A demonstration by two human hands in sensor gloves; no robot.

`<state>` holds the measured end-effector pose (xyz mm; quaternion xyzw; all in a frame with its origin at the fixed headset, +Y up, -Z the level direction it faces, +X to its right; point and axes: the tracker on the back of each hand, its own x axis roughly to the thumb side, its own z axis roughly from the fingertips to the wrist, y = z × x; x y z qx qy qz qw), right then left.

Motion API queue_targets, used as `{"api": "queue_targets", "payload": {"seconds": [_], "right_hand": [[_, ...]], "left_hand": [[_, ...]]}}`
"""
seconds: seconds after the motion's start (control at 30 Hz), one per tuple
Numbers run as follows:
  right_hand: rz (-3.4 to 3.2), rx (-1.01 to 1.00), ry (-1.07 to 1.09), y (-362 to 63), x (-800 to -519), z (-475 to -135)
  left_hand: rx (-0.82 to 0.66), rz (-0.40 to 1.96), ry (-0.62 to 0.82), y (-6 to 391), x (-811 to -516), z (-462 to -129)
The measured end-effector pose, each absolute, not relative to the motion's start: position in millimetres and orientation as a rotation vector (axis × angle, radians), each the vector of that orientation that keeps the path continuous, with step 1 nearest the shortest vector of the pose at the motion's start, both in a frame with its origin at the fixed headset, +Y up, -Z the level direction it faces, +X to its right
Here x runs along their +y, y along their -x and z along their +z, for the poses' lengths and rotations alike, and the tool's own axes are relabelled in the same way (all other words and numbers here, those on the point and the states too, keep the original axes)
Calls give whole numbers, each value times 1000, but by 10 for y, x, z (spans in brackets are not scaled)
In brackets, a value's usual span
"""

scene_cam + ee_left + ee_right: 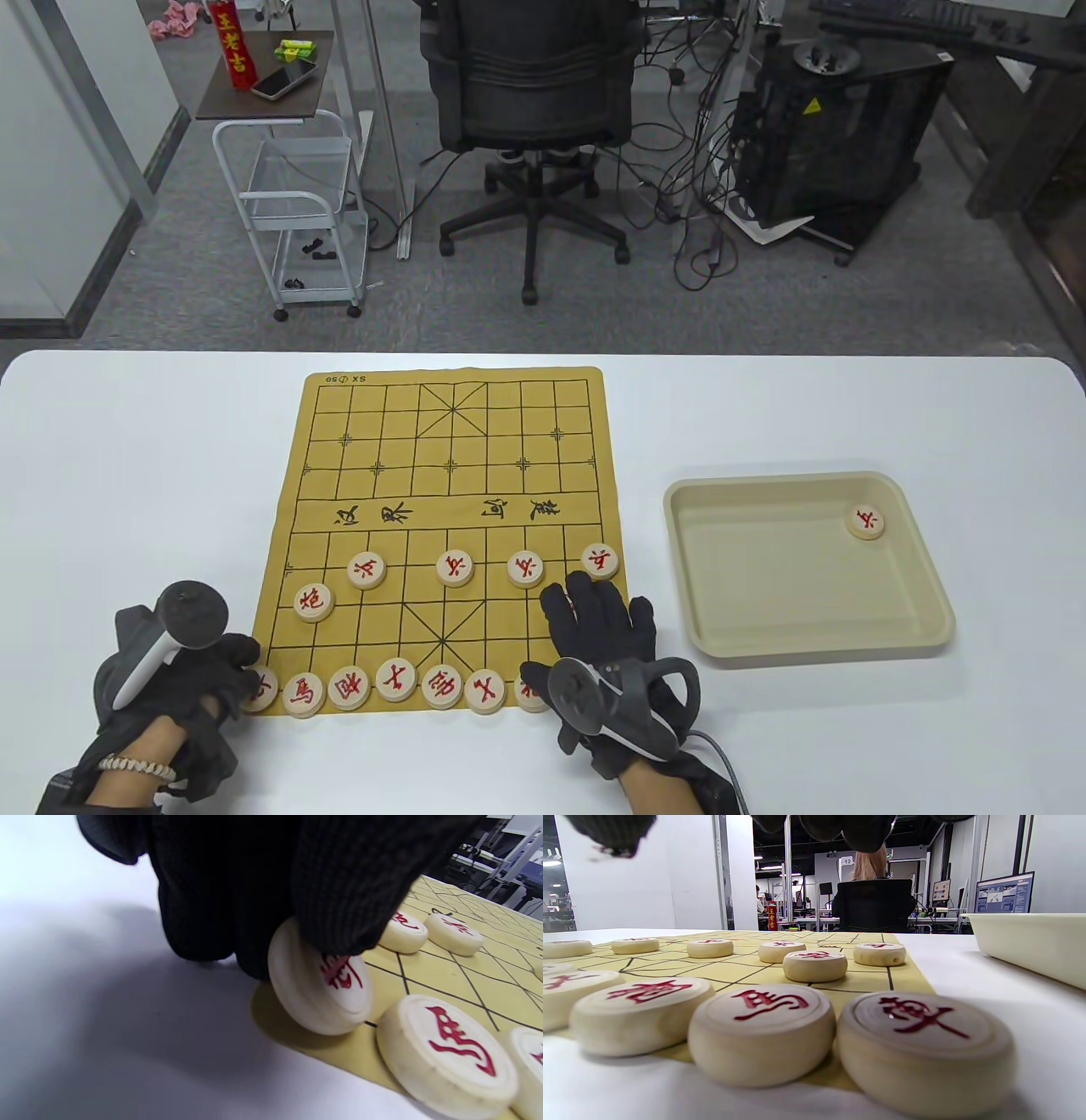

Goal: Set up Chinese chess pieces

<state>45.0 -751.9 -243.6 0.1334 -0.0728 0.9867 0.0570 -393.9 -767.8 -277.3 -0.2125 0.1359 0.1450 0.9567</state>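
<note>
The yellow board (441, 509) lies mid-table with cream pieces bearing red characters. A row of them (397, 681) lines its near edge, and several more (455, 567) stand two and three lines up. My left hand (242, 671) pinches the corner piece (322, 984), which is tilted with its lower edge on the board's near-left corner. My right hand (598, 615) is spread with straight fingers over the board's near-right part and holds nothing; its fingertips (840, 827) hang above the pieces. It hides the pieces under it in the table view; the right wrist view shows the corner piece (925, 1043).
A cream tray (814, 645) sits right of the board with one red piece (865, 521) in its far-right corner. The tray's wall (1031, 938) shows in the right wrist view. White table surrounds the board. An office chair (534, 102) stands beyond the table.
</note>
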Motion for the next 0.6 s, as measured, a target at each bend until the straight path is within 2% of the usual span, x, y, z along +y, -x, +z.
{"api": "queue_targets", "payload": {"seconds": [0.17,0.4,0.6], "right_hand": [[2991,-224,-399,-452,-7517,-2437],[2993,-224,-397,-458,-7513,-2432],[2993,-229,-396,-461,-7516,-2432]], "left_hand": [[286,266,408,3933,-7698,-2764],[281,76,368,3820,-7702,-2746],[277,101,359,3813,-7695,-2721]]}}
